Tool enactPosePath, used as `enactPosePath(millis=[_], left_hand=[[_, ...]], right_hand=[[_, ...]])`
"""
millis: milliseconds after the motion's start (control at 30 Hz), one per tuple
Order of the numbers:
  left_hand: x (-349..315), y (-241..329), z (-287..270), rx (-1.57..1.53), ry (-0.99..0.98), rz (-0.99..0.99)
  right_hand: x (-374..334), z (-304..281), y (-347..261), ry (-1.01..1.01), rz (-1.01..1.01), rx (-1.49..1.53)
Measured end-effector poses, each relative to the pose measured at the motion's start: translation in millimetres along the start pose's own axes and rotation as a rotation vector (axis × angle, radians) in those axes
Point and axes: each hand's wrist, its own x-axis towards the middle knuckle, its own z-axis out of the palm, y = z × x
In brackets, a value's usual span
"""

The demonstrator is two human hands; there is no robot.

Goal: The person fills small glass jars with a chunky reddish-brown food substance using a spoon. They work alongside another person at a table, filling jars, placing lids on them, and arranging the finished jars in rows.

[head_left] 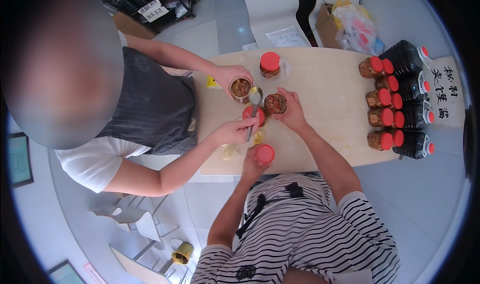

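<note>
My right hand (294, 113) is wrapped round an open glass jar (275, 104) of chunky reddish-brown sauce, held over the table. Nearer to me, my left hand (252, 167) grips a red jar lid (265, 154) at the table's front edge. Across from it a co-worker in a dark striped apron holds another open jar (240, 87) in one hand. Their other hand has a metal spoon (255, 98), its bowl between the two open jars. Partly hidden under that spoon stands a red-lidded jar (254, 116).
A closed red-lidded jar (270, 65) stands at the table's far side by clear plastic. Several red-lidded sauce jars (378, 98) line the right end, before large dark bottles (413, 105). A crumpled yellowish wrapper (229, 152) lies near the front edge. White chairs (272, 14) stand beyond.
</note>
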Motion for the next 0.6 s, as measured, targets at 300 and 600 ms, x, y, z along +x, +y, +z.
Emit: enactPosePath(millis=[300, 600], left_hand=[[0.2, 6.0, 1.0, -0.015, -0.027, -0.040], [3.1, 1.6, 1.8, 0.007, -0.044, -0.031]], right_hand=[[-2.4, 4.1, 4.5, 0.033, 0.005, -0.029], [-4.4, 7.1, 8.6, 0.054, -0.018, -0.016]])
